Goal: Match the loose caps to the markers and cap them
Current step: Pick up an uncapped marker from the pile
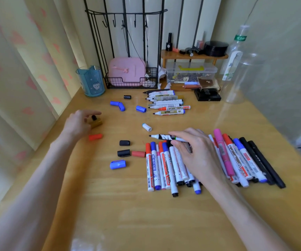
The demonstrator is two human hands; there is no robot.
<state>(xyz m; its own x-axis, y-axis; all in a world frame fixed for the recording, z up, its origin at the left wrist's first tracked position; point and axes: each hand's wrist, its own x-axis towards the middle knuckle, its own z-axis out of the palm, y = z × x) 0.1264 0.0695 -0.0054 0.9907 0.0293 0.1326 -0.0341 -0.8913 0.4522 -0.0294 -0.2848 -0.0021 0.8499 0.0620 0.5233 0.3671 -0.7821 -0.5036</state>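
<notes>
The left hand (79,123) reaches over a gold cap (96,123) with its fingers (93,113) a little bent. I cannot tell if they hold it yet. A red cap (95,137) lies just beside. Black caps (124,142) and a blue cap (118,164) lie spread on the surface (128,214), easy to see. Farther back lie markers with no caps (167,104). The right hand (195,153) pinches an open black marker (161,137), tip pointing left, ready for a cap. The capped pile (236,156) crowds under it.
</notes>
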